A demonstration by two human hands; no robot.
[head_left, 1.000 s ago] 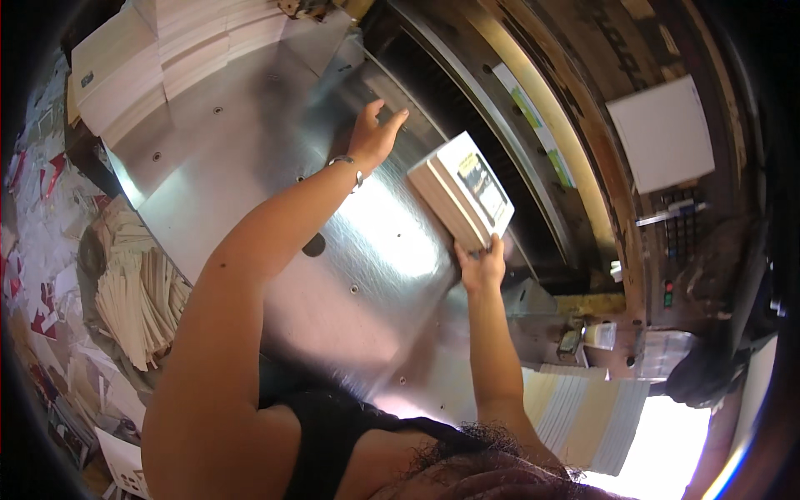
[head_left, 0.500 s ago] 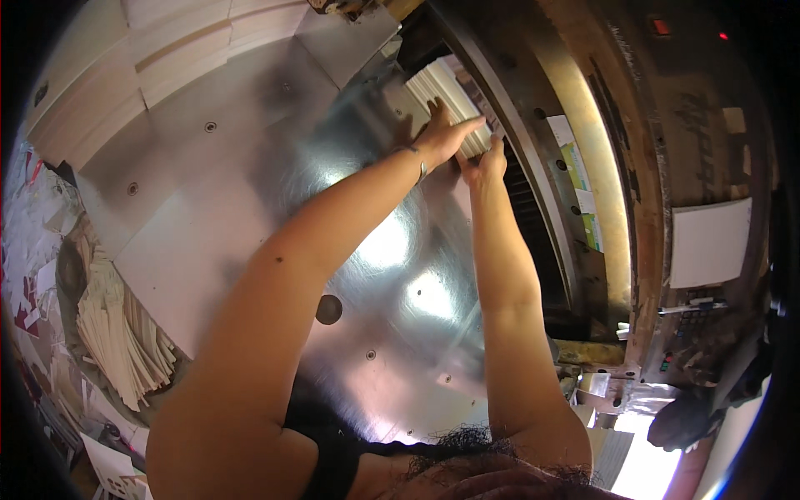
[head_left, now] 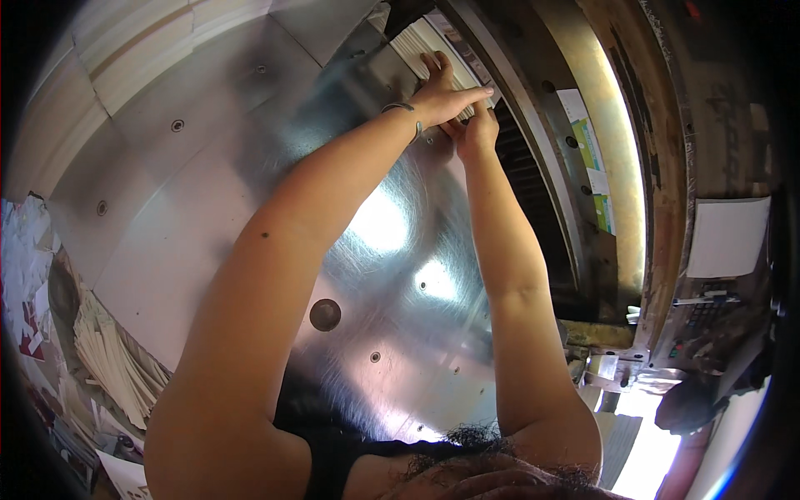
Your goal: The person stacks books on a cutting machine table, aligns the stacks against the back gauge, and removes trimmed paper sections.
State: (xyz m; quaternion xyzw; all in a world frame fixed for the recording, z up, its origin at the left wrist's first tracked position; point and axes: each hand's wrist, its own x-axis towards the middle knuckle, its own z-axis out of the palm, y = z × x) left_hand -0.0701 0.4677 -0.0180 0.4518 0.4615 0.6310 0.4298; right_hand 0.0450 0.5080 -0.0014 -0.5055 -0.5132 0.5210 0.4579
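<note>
A stack of cut paper (head_left: 414,43) lies at the far end of the metal table (head_left: 400,325), beside the dark slot of the machine. My left hand (head_left: 442,98) is open against the stack's near left side, its fingers spread and its thumb stretched right across the near end. Just below it, my right hand (head_left: 477,133) rests at that near end with fingers apart. The left hand partly covers the right fingertips. A thin bracelet (head_left: 417,125) circles my left wrist.
Tall paper piles (head_left: 137,50) line the far left edge of the table. Paper offcuts (head_left: 117,354) fill a bin at the left. The machine's metal beam (head_left: 533,167) runs along the right, with a white sheet (head_left: 729,237) on its housing. A round hole (head_left: 325,315) marks the tabletop.
Both hands have moved farther away, and the paper stack has slid with them toward the far end. The view has shifted a little.
</note>
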